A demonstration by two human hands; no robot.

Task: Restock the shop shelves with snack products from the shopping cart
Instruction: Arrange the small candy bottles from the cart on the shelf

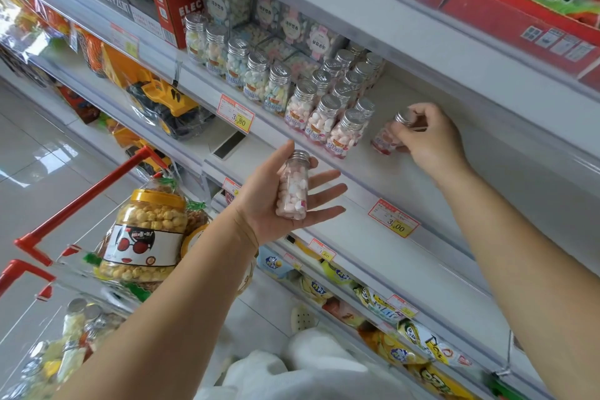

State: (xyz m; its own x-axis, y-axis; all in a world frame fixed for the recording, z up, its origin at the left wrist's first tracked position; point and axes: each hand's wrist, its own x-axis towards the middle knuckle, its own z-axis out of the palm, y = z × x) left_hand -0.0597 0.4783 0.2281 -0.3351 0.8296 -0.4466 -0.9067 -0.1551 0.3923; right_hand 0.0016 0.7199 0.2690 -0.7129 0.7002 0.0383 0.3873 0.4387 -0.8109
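Pink candy bottle (384, 138) is at the shelf (406, 172), just right of the front row of stocked bottles (328, 122). Blur hides whether its base is down or just off the surface. Its long axis leans: cap up-right, base down-left toward the row. The right grip (431, 143) is closed round the cap end, fingers curled over the silver lid.

The relation that matters is base to nearest stocked bottle — near, not touching.

The second bottle (292, 188) lies flat on the left grip (256, 208), which is palm up with fingers straight and nothing curled round it. Its cap points at the shelf, long axis along the palm. The left grip hangs short of the shelf edge, so the right is nearer.

Our read: stand the leaning bottle upright beside the row, then bring the second one across. The shopping cart (81, 197) is down-left — more stock in it.
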